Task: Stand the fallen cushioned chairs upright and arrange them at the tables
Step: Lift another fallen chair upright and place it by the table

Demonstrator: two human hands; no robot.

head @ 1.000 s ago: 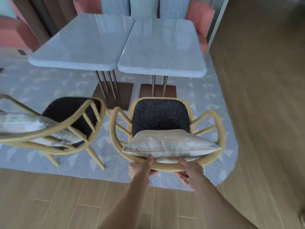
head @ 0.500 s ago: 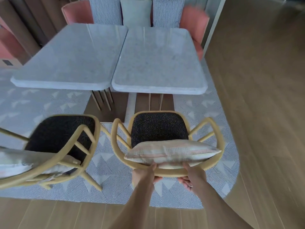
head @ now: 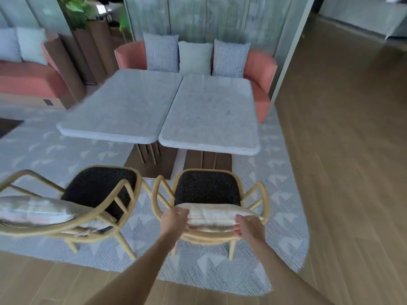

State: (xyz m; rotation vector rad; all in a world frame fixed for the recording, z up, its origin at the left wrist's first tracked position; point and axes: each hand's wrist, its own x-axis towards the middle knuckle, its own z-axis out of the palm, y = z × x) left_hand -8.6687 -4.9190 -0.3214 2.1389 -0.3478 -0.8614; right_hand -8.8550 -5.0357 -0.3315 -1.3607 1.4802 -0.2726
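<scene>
Two yellow rattan chairs with black speckled seats stand upright on the rug. The right chair (head: 207,190) faces the right marble table (head: 211,115), a little short of its near edge. A striped cushion (head: 213,216) leans against its backrest. My left hand (head: 175,220) and my right hand (head: 247,226) both grip the curved top rail of that backrest, one at each end of the cushion. The left chair (head: 97,190) stands angled beside it with its own pale cushion (head: 35,211), below the left marble table (head: 119,111).
A patterned grey rug (head: 284,216) lies under tables and chairs, with wooden floor (head: 341,150) to the right and in front. A pink bench (head: 262,71) with three pillows backs the tables. Another pink sofa (head: 26,82) and a planter (head: 88,25) are at far left.
The view has lifted and pulled back, showing the bench and the room behind. Both hands have stayed on the right chair's backrest; the chair sits slightly closer to its table.
</scene>
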